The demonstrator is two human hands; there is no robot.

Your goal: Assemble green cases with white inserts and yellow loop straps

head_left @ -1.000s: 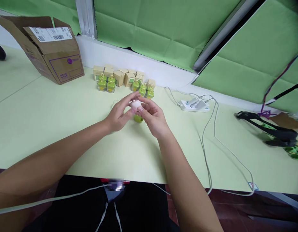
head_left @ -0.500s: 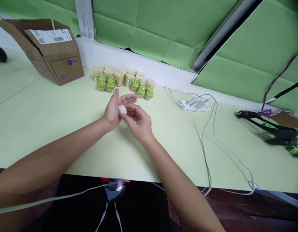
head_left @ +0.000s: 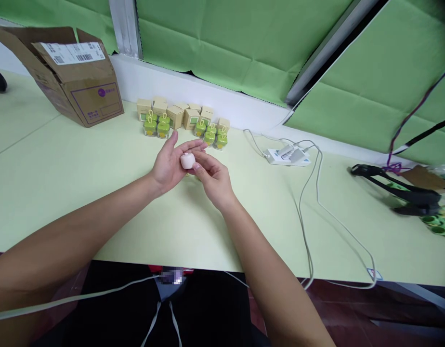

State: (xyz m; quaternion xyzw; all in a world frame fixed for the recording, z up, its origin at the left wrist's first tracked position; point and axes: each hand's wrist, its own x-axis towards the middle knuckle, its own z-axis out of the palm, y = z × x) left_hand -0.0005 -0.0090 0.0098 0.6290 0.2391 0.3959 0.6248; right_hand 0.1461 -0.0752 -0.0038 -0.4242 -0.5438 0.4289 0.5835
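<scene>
A small white rounded object (head_left: 187,161) with a little nub on top lies against the palm of my left hand (head_left: 169,164). That hand is turned palm up, its thumb raised and its fingers stretched out. My right hand (head_left: 215,179) pinches the object's right side, the thumb in front and the curled fingers partly hidden behind. Both hands are raised over the table, and a small yellow-green bit shows beneath them, too hidden to name.
Small green-lidded clear containers (head_left: 163,127) stand in two groups before several small cardboard boxes (head_left: 176,116). A large open carton (head_left: 96,99) is at the left. On the right are a power strip (head_left: 288,157) with white cables and a black clamp-like tool (head_left: 399,185) on the table (head_left: 244,221).
The white object has shifted slightly right between my hands and shows more of its front. My right hand has moved a little to the right. The view has shifted slightly.
</scene>
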